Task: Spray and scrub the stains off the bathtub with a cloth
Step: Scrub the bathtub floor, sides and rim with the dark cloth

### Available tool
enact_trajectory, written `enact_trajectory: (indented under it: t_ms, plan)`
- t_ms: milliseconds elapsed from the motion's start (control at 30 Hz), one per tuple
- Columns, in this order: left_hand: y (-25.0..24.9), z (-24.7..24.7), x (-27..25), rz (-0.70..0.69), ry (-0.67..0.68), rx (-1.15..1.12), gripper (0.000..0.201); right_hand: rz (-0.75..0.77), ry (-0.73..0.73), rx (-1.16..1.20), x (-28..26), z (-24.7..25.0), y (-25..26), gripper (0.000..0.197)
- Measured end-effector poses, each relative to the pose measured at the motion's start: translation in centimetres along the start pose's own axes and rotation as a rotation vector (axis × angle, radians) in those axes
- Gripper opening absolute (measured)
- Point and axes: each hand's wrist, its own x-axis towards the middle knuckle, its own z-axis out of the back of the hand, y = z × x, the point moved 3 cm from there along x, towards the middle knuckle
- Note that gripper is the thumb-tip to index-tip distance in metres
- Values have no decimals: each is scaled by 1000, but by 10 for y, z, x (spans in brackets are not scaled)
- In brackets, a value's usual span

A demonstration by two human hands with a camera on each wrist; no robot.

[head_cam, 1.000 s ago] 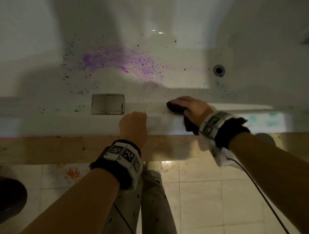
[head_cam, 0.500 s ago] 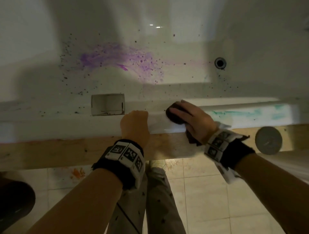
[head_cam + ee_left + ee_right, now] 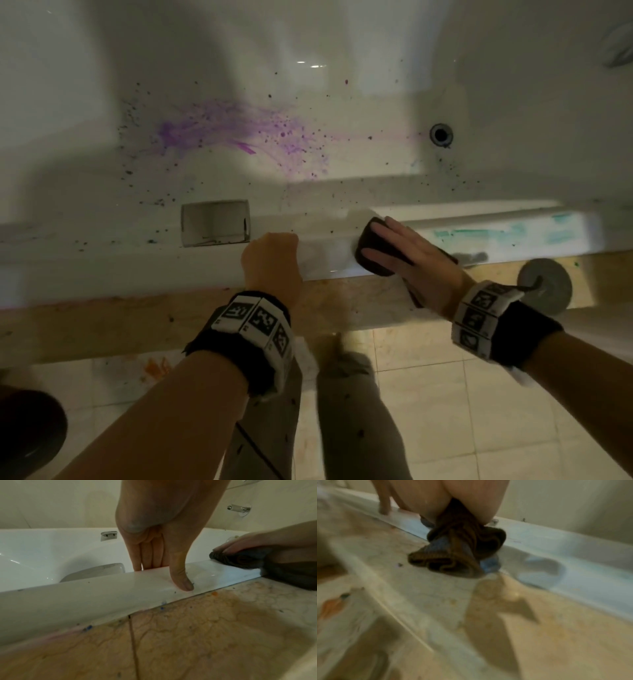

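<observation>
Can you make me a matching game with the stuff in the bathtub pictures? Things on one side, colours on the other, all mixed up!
Things:
1. splash stain inside the bathtub
2. smear on the tub rim
3. cloth under the right hand
4. splotch on the floor

Colours:
A. orange
B. purple
C. dark brown
D. teal green

Pairs: 1-B, 2-D, 3-C, 4-A

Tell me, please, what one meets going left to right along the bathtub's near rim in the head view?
Rectangular recess → left hand gripping the rim → dark cloth under the right hand → teal smear on the rim.
</observation>
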Motion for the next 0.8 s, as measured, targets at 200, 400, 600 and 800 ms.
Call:
enact_trajectory:
  t_ms: [200,400,600,800]
  plan:
    - [-12,7,-2,26,31,130,33,-162,-83,302,25,12,-36,47]
    - [-79,-6,-10,-145,-10,-28,60,-397,-85,477,25,73,-83,54]
    - [-138,-25,3,-36,-38,-36,50,-59,180,174,-53,32,-70,66]
    - [-148,-21,12,63,11,103,38,-44,135,109,-24,21,-93,55]
